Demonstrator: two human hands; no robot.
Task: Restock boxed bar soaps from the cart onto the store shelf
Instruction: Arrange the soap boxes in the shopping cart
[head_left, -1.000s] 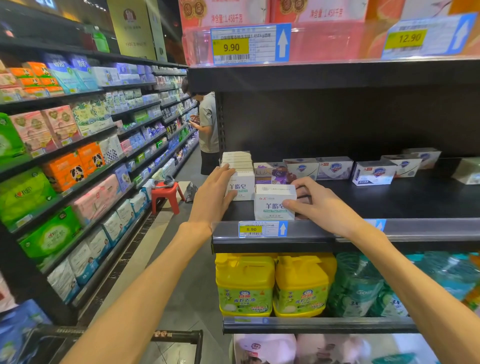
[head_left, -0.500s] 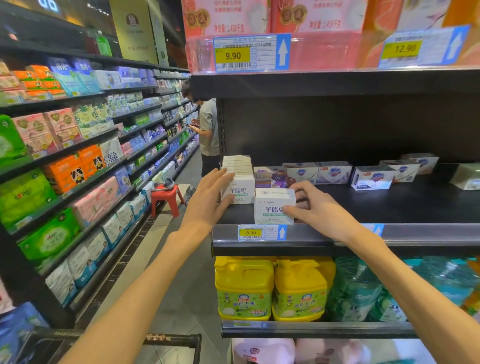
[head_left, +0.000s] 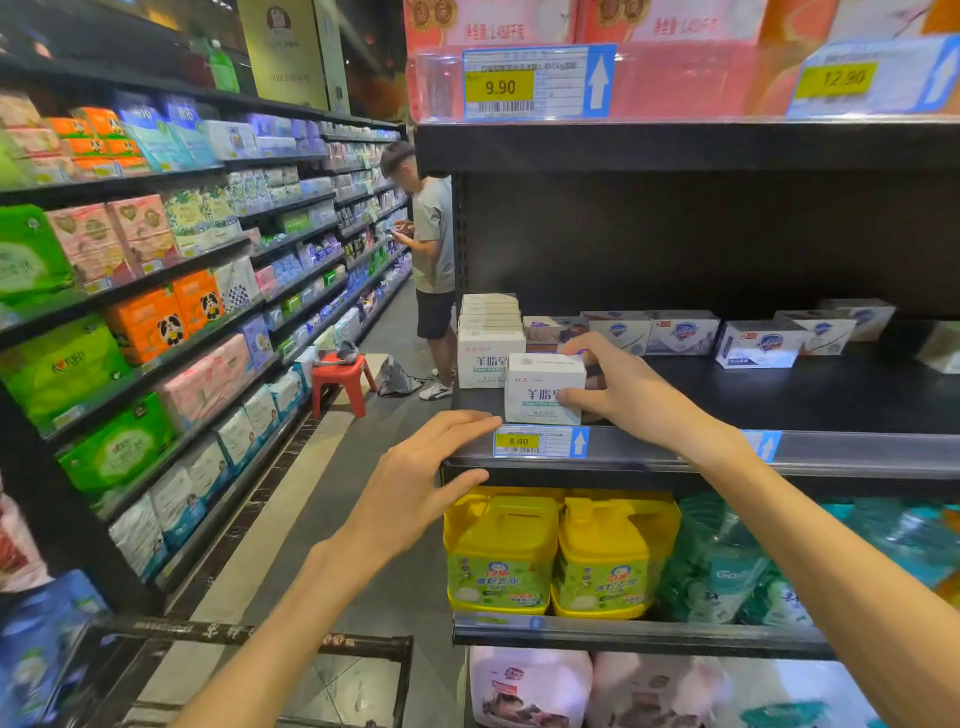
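A white boxed bar soap (head_left: 540, 387) stands near the front edge of the black shelf (head_left: 831, 400). My right hand (head_left: 618, 387) grips its right side, fingers over the top and thumb on the front face. Behind and left of it stands a row of the same white soap boxes (head_left: 488, 338). My left hand (head_left: 426, 478) hovers open just in front of the shelf's front lip, left of the 8.90 price tag (head_left: 540, 441), holding nothing. The cart's handle (head_left: 249, 631) shows at the bottom left.
Blue-and-white soap boxes (head_left: 758, 343) line the back of the shelf. Yellow tubs (head_left: 561, 551) sit on the shelf below. A person (head_left: 431, 254) stands in the aisle beyond, beside a red stool (head_left: 345, 376). Stocked shelves run along the left.
My left hand has drawn back from the stacked soap boxes and dropped to the shelf's front lip. My right hand stays on the front soap box.
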